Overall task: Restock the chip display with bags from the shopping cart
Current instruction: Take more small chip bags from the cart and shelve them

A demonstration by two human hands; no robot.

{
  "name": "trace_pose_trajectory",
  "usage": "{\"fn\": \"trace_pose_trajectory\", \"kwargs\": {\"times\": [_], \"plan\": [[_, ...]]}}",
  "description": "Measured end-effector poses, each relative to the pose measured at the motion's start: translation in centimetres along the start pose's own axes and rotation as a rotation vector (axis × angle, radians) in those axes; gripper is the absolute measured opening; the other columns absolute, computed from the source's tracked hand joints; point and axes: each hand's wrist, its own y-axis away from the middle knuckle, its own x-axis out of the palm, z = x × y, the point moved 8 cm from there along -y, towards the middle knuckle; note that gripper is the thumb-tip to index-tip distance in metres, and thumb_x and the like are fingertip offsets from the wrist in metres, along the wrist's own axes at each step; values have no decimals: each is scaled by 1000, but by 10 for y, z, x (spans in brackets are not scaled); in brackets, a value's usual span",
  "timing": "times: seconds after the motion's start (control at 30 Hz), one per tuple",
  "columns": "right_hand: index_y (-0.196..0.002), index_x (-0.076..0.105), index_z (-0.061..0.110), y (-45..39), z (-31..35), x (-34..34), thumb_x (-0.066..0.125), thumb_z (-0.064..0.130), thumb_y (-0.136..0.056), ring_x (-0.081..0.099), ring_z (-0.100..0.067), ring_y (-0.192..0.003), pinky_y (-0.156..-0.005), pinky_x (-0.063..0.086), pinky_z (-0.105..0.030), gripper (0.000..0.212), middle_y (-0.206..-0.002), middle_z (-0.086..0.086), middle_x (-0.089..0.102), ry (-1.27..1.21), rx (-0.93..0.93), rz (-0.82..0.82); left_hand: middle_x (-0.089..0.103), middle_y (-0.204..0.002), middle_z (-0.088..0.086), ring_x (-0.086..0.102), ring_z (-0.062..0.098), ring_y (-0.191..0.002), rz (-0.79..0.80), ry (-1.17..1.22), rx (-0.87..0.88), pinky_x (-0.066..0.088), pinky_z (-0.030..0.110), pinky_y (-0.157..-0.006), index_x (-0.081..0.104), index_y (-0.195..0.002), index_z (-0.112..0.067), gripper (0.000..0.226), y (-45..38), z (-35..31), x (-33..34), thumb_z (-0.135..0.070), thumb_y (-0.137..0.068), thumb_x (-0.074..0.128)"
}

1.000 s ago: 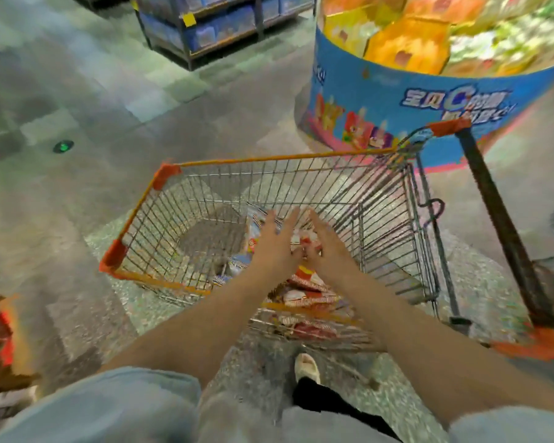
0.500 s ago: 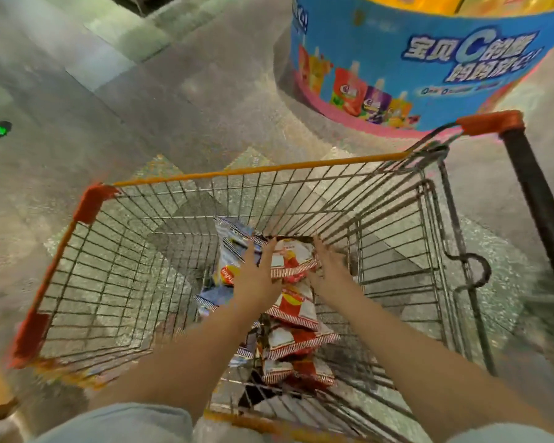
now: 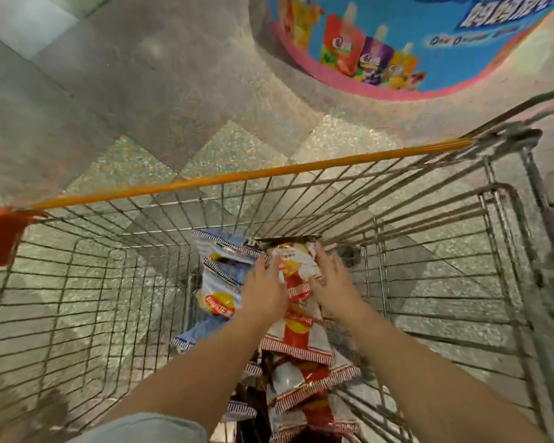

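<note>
Two hands in shopping cart | left hand, right hand: grip open, fingers straight, flanking red chip bag, likely to scoop it | blue chip bags just left | all bags on cart floor.

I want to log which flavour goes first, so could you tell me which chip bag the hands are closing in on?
The red-and-white bag at the far end of the red row, between left hand and right hand; the blue bags lie left of it.
</note>
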Motion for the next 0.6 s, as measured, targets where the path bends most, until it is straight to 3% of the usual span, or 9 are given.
{"fn": "trace_pose_trajectory", "kwargs": {"times": [0.17, 0.33, 0.47, 0.6], "plan": [[-149, 1, 43, -41, -10, 29, 35, 40, -101, 10, -30, -146, -116, 21, -44, 59, -160, -2, -6, 119, 0, 99, -5, -161, -3, 1, 35, -145, -14, -130, 40, 17, 53, -114, 0, -153, -30, 62, -21, -16, 13, -39, -100, 31], [-150, 5, 41, -23, -45, 65, 28, 49, -100, 13, -29, -145, -115, 19, -44, 56, -161, 3, -4, 274, 31, 231, -23, -158, -1, -20, 30, -145, 167, -263, 72, -11, 51, -115, -19, -149, -34, 65, 0, 14, 64, -50, -101, 21], [-149, -1, 43, 1, -66, 79, 26, 51, -100, 8, -27, -147, -117, 18, -47, 57, -161, 3, -5, 275, 65, 309, -26, -157, 4, -21, 31, -145, 273, -263, 80, -5, 47, -117, -22, -147, -32, 68, 19, 23, 82, -55, -99, 20], [-149, 2, 43, 13, -62, 73, 31, 44, -101, 8, -29, -146, -117, 20, -45, 56, -161, -2, -6, 199, 90, 255, -20, -159, 6, -12, 31, -147, 270, -187, 77, 4, 48, -118, -16, -150, -36, 68, 22, 17, 72, -52, -99, 27]]}}
